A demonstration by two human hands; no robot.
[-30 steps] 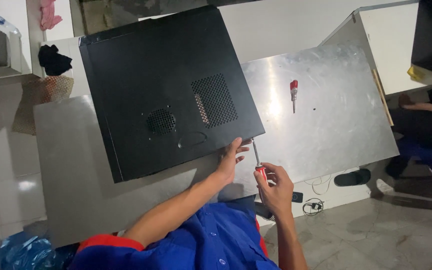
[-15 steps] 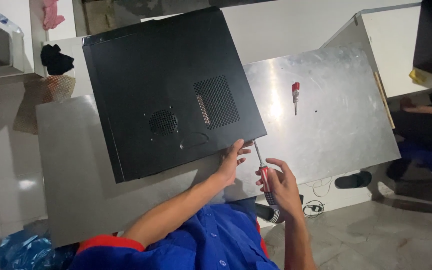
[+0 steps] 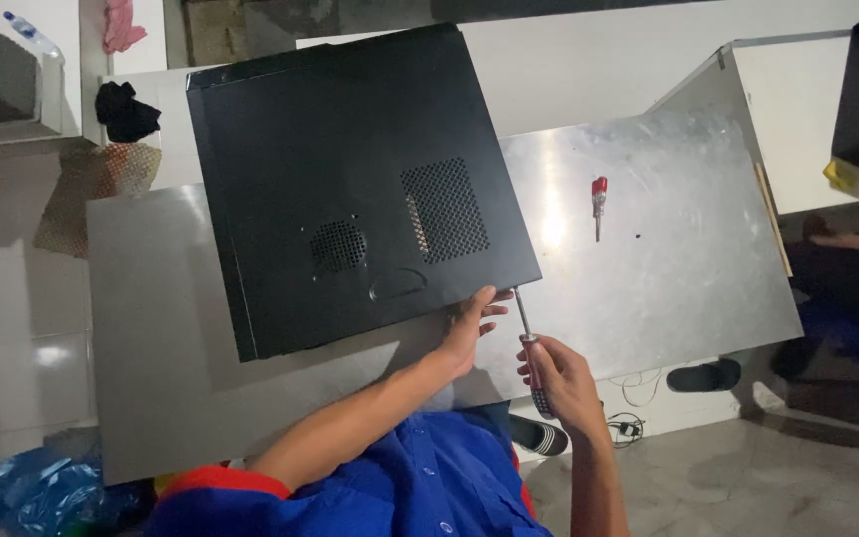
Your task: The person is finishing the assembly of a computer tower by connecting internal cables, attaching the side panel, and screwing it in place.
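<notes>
At the far left a blue bag [image 3: 47,492] lies on the floor beside the table [image 3: 151,398], out of the way. The black case [image 3: 360,184] lies flat on its side on the metal table, vented panel up, its rear edge turned toward the person so the screws along that edge are within easy reach. The left hand [image 3: 469,328] rests on the table against the near right corner of the case, fingers spread and pressed to the edge, holding nothing; it seems set there to keep the case from sliding under the push of the tool. Just right of it, the right hand [image 3: 554,378] is wrapped closed around the red handle of a screwdriver [image 3: 527,338], the shaft angled up so the tip meets the case's corner, in line with a screw there as best I can judge. Further right, a second red screwdriver [image 3: 599,204] lies alone on the table, well apart. A black sandal [image 3: 703,376] sits on the floor beyond the table's edge.
</notes>
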